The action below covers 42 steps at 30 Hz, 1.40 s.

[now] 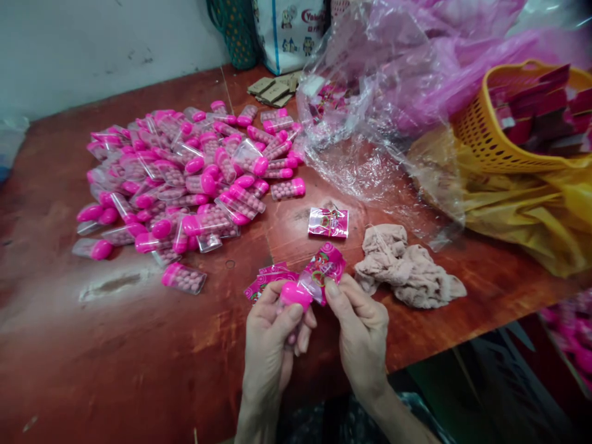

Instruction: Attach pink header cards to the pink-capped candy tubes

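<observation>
Over the front of the table, my left hand [272, 336] is closed around a small clear candy bottle [296, 296] with a pink cap and pink balls inside. My right hand [363, 330] pinches a printed pink label [327, 262] between thumb and fingers. The label touches the cap end of the bottle, and a clear piece shows where they meet. Behind my left hand lie several flat pink labels [268, 279], partly covered by it. A banded stack of pink labels [328, 222] rests farther back.
A large pile of filled candy bottles [185, 172] spreads over the red-brown table [139, 364]. To the right are a crumpled beige cloth [409, 265], a clear plastic bag [370, 160] and a yellow basket [490, 142] on yellow plastic. Brown cardboard pieces [275, 91] lie at the back.
</observation>
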Motion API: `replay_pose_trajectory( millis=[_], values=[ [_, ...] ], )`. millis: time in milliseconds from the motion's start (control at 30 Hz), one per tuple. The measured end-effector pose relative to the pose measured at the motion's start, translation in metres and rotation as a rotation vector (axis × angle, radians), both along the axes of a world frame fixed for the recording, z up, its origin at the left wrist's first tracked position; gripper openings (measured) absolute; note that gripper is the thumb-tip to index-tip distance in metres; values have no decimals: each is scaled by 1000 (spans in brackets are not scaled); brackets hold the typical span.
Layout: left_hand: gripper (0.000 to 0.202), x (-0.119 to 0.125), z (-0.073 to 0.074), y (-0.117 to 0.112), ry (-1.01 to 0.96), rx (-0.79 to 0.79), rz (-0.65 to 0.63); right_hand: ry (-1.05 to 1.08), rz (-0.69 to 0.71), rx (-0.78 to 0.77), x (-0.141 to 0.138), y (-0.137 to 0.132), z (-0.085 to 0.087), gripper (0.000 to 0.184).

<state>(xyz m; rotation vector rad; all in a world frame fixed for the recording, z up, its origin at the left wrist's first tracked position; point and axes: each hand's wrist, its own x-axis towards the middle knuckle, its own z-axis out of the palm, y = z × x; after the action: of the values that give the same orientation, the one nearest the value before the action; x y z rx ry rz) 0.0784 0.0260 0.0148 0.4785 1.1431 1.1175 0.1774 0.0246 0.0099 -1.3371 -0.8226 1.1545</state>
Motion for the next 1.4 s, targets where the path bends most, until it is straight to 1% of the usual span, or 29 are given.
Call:
replay_pose_trajectory(
  millis=[67,167,233,333,400,467,567,667,800,867,933,1000,1200,1300,1400],
  values=[
    [17,-1,0,0,31,3,3,-31,-6,18,2,0,3,30],
    [20,-2,-1,-1,60,5,-9,-81,44,38,2,-1,3,31],
    [29,-2,-3,-3,61,6,-30,-128,69,56,2,-2,2,31],
    [39,-2,-5,-5,50,22,-58,-170,68,61,0,-4,2,32],
    [36,-3,-6,-5,48,25,-75,-161,78,51,0,-4,2,33],
    [31,-4,-7,-6,51,22,-81,-127,91,40,-2,-3,3,35],
    [27,-5,-7,-6,80,31,-74,-16,108,-6,-4,-2,0,34],
    [23,-4,-6,-5,149,37,-77,104,119,-52,-5,0,-6,27],
    [19,-1,-4,-4,268,26,-61,197,134,-94,-7,3,-10,19],
    [24,-1,-3,-3,285,30,-70,267,154,-122,-7,4,-10,14],
    [35,-3,-2,-2,288,43,-101,346,191,-150,-6,5,-7,10],
    [43,-6,0,-2,297,59,-148,408,233,-177,-4,6,-5,11],
    [51,-14,10,-2,246,51,-299,510,352,-223,5,5,-1,16],
    [55,-11,13,-4,258,34,-307,568,368,-226,10,5,-1,12],
    [54,-4,14,-6,332,55,-283,552,345,-234,13,3,1,7]
  ],
)
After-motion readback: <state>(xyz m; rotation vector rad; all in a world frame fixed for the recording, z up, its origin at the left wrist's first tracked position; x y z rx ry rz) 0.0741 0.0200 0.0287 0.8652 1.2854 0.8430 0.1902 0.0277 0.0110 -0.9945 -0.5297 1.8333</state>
